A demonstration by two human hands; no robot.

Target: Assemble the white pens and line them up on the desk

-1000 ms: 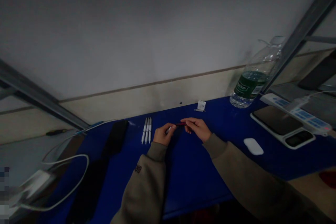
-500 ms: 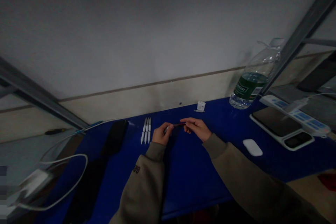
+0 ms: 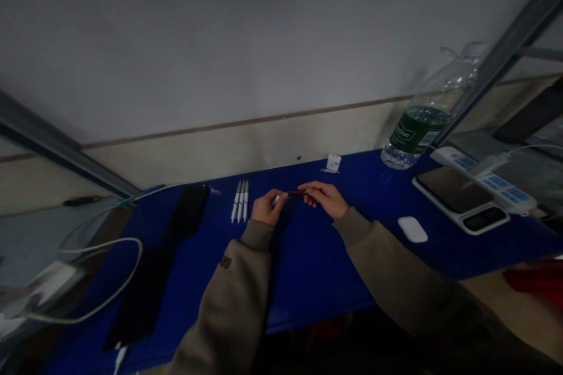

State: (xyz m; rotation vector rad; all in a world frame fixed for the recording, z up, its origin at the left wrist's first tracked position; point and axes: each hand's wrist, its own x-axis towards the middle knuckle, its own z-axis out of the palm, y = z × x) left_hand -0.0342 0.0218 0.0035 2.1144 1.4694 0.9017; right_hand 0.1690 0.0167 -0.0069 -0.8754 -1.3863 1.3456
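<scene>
Over the middle of the blue table, my left hand is closed on a pen, whose white part shows at the fingers. My right hand pinches the other, reddish end, so the thin dark middle spans the gap between both hands. Left of my left hand, three white and grey pens lie side by side. A small white block stands near the wall, with a small thin piece in front of it.
A large water bottle stands at the back right. Nearer are a power strip, a scale-like device and a white oval case. A black phone, a dark slab and a white cable lie left.
The view has shifted, so the table and its objects appear higher in the picture. Both hands still hold the pen, with slightly more of its reddish part showing by my right fingers.
</scene>
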